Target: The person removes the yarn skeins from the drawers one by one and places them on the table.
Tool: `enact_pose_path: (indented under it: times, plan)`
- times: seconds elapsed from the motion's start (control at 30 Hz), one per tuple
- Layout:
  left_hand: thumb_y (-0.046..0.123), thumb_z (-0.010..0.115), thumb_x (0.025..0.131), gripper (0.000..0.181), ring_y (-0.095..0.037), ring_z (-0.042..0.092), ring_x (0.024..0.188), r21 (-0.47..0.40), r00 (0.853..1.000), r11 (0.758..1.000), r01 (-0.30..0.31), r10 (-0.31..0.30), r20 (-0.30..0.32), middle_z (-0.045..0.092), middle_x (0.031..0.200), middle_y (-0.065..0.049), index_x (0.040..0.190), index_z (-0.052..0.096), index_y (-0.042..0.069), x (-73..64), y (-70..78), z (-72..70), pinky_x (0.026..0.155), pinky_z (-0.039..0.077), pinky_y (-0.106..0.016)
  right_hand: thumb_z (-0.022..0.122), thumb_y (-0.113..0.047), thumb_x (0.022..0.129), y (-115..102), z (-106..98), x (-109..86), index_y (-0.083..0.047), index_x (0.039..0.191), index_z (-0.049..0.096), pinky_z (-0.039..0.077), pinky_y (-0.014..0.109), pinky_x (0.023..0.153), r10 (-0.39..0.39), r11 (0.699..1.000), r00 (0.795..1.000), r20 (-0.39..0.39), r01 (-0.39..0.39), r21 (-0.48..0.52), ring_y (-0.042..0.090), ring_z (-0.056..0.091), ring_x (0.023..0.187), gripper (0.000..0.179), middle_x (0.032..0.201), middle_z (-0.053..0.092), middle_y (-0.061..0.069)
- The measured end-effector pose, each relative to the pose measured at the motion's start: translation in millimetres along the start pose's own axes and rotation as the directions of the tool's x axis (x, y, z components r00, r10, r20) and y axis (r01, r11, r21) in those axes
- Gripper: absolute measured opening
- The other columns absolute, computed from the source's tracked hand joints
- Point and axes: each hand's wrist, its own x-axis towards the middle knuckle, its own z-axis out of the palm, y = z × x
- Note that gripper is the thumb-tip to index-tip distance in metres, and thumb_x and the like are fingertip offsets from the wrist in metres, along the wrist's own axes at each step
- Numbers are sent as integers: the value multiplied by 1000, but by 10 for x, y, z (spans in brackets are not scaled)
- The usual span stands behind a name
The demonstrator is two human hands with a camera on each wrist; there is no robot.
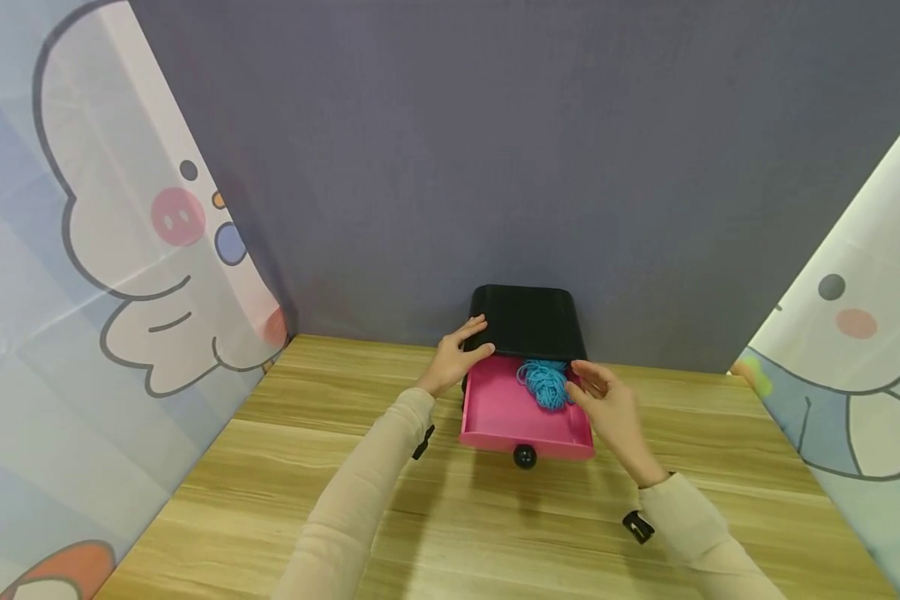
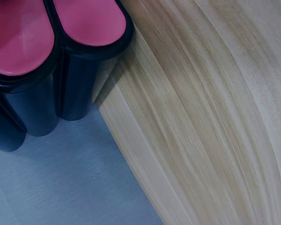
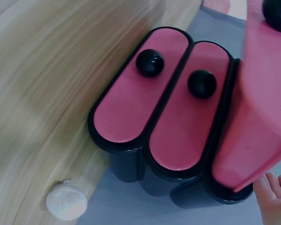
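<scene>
A black cabinet stands against the grey backdrop, its pink top drawer pulled out. Inside the drawer, towards the back right, lies a bundle of blue yarn. My left hand rests at the cabinet's left upper edge with fingers extended. Beside the yarn, my right hand is at the drawer's right rim, thumb and fingers apart; whether it touches the yarn I cannot tell. In the right wrist view its fingers show partly, beside the open drawer. Only a sliver of the left hand shows in the left wrist view.
Two lower pink drawers, one above the other, are closed and have round black knobs. A round white object is on the wooden table beside the cabinet. Printed cartoon curtains hang at both sides.
</scene>
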Motion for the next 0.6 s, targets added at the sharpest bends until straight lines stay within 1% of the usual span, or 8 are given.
enact_pose_path:
  times: [0.13, 0.23, 0.3, 0.37, 0.47, 0.6]
  plan:
    - [22, 59, 90, 58, -24, 12, 142, 1, 1000, 1000, -5, 5, 9, 26, 151, -7, 140, 37, 3, 5, -25, 1, 113, 16, -47, 64, -5, 84, 47, 60, 38, 7, 123, 52, 41, 30, 93, 5, 999, 999, 45, -3, -45, 33, 51, 118, 42, 126, 54, 24]
    - [22, 59, 90, 58, -22, 11, 142, -2, 1000, 1000, -2, 2, 16, 25, 151, -6, 140, 36, 3, 5, -53, 6, 113, 16, -48, 65, -6, 84, 52, 103, 53, 6, 123, 52, 42, 34, 94, 1, 996, 998, 61, 5, -94, 33, 52, 117, 43, 126, 54, 23]
    - [22, 59, 90, 58, -22, 11, 142, -9, 1000, 1000, -1, 1, 14, 25, 151, -5, 140, 36, 4, 4, -65, 9, 113, 16, -47, 65, -9, 84, 43, 128, 58, 4, 124, 52, 42, 37, 95, 4, 990, 997, 82, 8, -142, 34, 52, 118, 45, 127, 53, 23]
    - [23, 59, 90, 58, -21, 12, 142, -10, 1000, 1000, 2, -2, 11, 26, 151, -4, 140, 37, 4, 2, -69, 9, 113, 16, -46, 65, -14, 85, 24, 149, 62, 3, 126, 51, 42, 41, 95, 7, 979, 994, 108, 15, -201, 34, 51, 119, 47, 129, 52, 23]
    - [22, 58, 90, 57, -22, 11, 142, -14, 1000, 1000, 1, -1, 12, 26, 151, -4, 140, 36, 4, 1, -66, 4, 113, 16, -46, 66, -16, 84, 11, 194, 78, 3, 128, 49, 43, 46, 95, -7, 961, 990, 142, 46, -274, 36, 50, 118, 50, 130, 51, 24]
    - [23, 58, 90, 58, -22, 11, 142, -17, 1000, 1000, -3, 3, 12, 25, 151, -5, 140, 36, 3, 10, -52, -1, 113, 16, -47, 66, -18, 83, -8, 252, 127, 3, 131, 46, 43, 51, 93, -15, 930, 986, 168, 75, -359, 38, 52, 113, 55, 129, 50, 26]
